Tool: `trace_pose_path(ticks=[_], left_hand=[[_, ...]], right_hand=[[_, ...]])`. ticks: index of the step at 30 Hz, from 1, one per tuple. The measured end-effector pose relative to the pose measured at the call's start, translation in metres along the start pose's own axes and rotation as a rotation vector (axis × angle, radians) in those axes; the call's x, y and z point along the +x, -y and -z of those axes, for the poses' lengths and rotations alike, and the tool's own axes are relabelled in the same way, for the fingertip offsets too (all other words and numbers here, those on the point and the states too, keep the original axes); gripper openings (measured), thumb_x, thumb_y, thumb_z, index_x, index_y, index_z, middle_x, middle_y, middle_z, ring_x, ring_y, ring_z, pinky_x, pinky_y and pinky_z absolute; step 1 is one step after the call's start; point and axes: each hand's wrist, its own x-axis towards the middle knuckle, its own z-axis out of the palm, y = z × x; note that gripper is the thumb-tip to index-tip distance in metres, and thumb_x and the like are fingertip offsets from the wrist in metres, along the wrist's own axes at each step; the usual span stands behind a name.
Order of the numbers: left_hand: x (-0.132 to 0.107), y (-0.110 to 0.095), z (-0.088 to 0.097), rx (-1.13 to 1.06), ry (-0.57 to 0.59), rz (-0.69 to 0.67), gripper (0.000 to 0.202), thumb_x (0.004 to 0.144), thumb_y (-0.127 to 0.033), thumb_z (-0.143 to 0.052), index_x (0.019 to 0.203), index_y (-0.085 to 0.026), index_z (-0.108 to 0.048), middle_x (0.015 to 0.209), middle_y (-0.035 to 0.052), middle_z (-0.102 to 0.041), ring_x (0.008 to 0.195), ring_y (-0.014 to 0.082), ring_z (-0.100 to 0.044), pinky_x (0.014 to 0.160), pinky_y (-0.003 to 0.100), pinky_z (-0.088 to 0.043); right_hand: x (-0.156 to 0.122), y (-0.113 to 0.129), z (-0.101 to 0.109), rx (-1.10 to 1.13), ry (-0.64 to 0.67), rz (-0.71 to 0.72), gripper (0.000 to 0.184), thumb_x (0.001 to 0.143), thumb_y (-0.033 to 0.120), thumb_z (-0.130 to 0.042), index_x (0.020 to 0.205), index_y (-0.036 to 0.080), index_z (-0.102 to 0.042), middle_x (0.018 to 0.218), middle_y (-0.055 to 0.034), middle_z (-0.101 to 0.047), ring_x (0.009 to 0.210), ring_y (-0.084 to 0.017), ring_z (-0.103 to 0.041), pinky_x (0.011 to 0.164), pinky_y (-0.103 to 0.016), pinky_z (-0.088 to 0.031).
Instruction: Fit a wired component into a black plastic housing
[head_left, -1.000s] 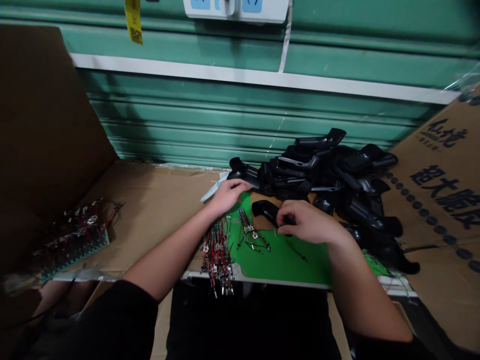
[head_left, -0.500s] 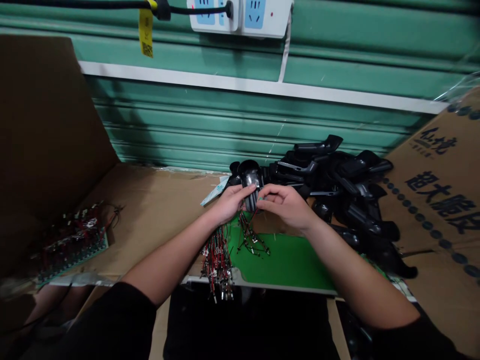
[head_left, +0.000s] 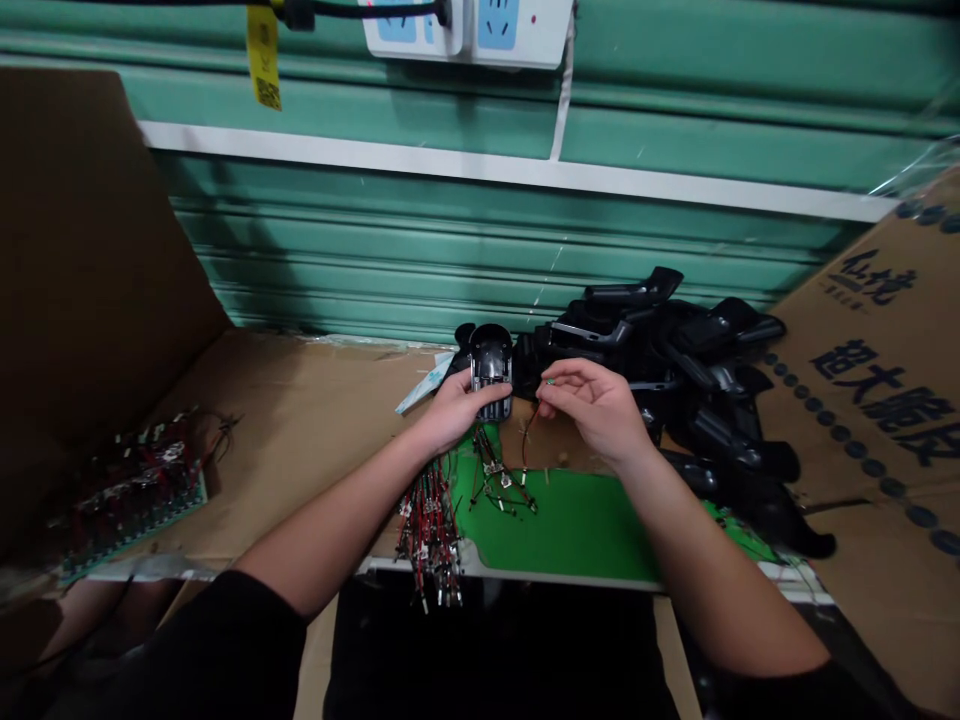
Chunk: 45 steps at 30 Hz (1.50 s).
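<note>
We grip glossy black plastic housing [head_left: 491,372] in left hand [head_left: 457,410], fingers closed round it, above green mat [head_left: 585,525]. Right hand [head_left: 592,405] nearly closed, seems to pinch thin wire [head_left: 529,435]; tip too small to tell. Sharp tug could snag tangled red-black wire harnesses [head_left: 499,480], or slipping housing could hit loose black housing pile [head_left: 675,340], far right.

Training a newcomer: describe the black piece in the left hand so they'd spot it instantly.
Below the green corrugated wall lies a heap of black plastic housings. At its left end, one housing stands upright, the only one gripped, held in the left hand.
</note>
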Motion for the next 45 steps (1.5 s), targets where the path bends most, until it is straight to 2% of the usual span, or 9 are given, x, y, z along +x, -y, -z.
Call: trace_pose_path(ticks=[5, 11, 17, 20, 23, 26, 31, 38, 45], left_hand=[[-0.005, -0.003, -0.003, 0.071, 0.042, -0.016, 0.040, 0.069, -0.029, -0.090, 0.100, -0.012, -0.073, 0.096, 0.0080, -0.074, 0.080, 0.0146, -0.064, 0.075, 0.027, -0.051], [-0.007, -0.002, -0.007, 0.123, 0.071, -0.024, 0.039, 0.071, -0.027, -0.088, 0.103, -0.011, -0.072, 0.099, 0.0099, -0.075, 0.082, 0.0156, -0.066, 0.077, 0.028, -0.051], [-0.008, 0.000, -0.011, 0.133, 0.114, -0.027, 0.044, 0.068, -0.026, -0.089, 0.105, -0.012, -0.070, 0.095, 0.0079, -0.074, 0.079, 0.0156, -0.065, 0.074, 0.029, -0.052], [-0.010, 0.000, -0.012, 0.136, 0.133, -0.037, 0.046, 0.067, -0.025, -0.089, 0.107, -0.012, -0.070, 0.096, 0.0069, -0.073, 0.080, 0.0152, -0.064, 0.075, 0.028, -0.052], [-0.011, 0.000, -0.014, 0.136, 0.144, -0.049, 0.047, 0.067, -0.026, -0.089, 0.108, -0.013, -0.070, 0.096, 0.0066, -0.073, 0.081, 0.0155, -0.064, 0.074, 0.028, -0.052], [-0.013, -0.001, -0.014, 0.131, 0.153, -0.062, 0.049, 0.068, -0.028, -0.090, 0.110, -0.013, -0.069, 0.098, 0.0070, -0.073, 0.082, 0.0156, -0.065, 0.074, 0.028, -0.052], [-0.013, 0.001, -0.014, 0.123, 0.172, -0.094, 0.052, 0.069, -0.032, -0.091, 0.112, -0.012, -0.069, 0.097, 0.0069, -0.073, 0.078, 0.0137, -0.065, 0.072, 0.026, -0.053], [-0.012, 0.004, -0.012, 0.135, 0.182, -0.091, 0.062, 0.066, -0.034, -0.094, 0.117, -0.010, -0.069, 0.097, 0.0064, -0.075, 0.075, 0.0127, -0.066, 0.072, 0.027, -0.056], [-0.015, 0.003, -0.013, 0.131, 0.189, -0.095, 0.057, 0.069, -0.032, -0.092, 0.117, -0.010, -0.071, 0.100, 0.0082, -0.077, 0.076, 0.0134, -0.068, 0.075, 0.029, -0.058]], right_hand=[[0.001, -0.008, -0.008, 0.035, -0.008, -0.037, 0.041, 0.069, 0.043, -0.095, 0.095, 0.019, -0.075, 0.095, -0.0064, -0.077, 0.076, -0.017, -0.074, 0.078, -0.035, -0.063], [0.003, -0.013, -0.007, 0.027, 0.021, -0.026, 0.043, 0.075, 0.047, -0.091, 0.100, 0.018, -0.075, 0.084, -0.0060, -0.077, 0.079, -0.020, -0.076, 0.084, -0.039, -0.063], [0.005, -0.024, -0.012, -0.064, -0.129, 0.063, 0.040, 0.075, 0.045, -0.090, 0.101, 0.019, -0.075, 0.080, -0.0040, -0.073, 0.073, -0.018, -0.070, 0.070, -0.034, -0.060], [0.004, -0.030, -0.015, -0.116, -0.170, 0.121, 0.033, 0.078, 0.042, -0.088, 0.099, 0.021, -0.076, 0.085, -0.0044, -0.072, 0.076, -0.018, -0.069, 0.072, -0.033, -0.060], [0.003, -0.034, -0.015, -0.221, -0.196, 0.209, 0.025, 0.083, 0.041, -0.084, 0.097, 0.022, -0.078, 0.098, -0.0069, -0.071, 0.082, -0.018, -0.068, 0.076, -0.034, -0.060], [0.002, -0.036, -0.014, -0.289, -0.206, 0.262, 0.022, 0.086, 0.042, -0.081, 0.097, 0.023, -0.079, 0.105, -0.0081, -0.069, 0.085, -0.019, -0.067, 0.077, -0.034, -0.060], [0.002, -0.038, -0.013, -0.267, -0.197, 0.287, 0.021, 0.088, 0.040, -0.081, 0.099, 0.023, -0.079, 0.105, -0.0083, -0.068, 0.082, -0.018, -0.067, 0.076, -0.035, -0.061], [0.003, -0.041, -0.012, -0.344, -0.216, 0.376, 0.022, 0.089, 0.038, -0.080, 0.102, 0.021, -0.083, 0.099, -0.0081, -0.067, 0.077, -0.016, -0.067, 0.060, -0.029, -0.059], [0.003, -0.046, -0.010, -0.337, -0.244, 0.350, 0.022, 0.088, 0.039, -0.082, 0.100, 0.021, -0.084, 0.096, -0.0072, -0.068, 0.065, -0.014, -0.064, 0.055, -0.030, -0.059]])
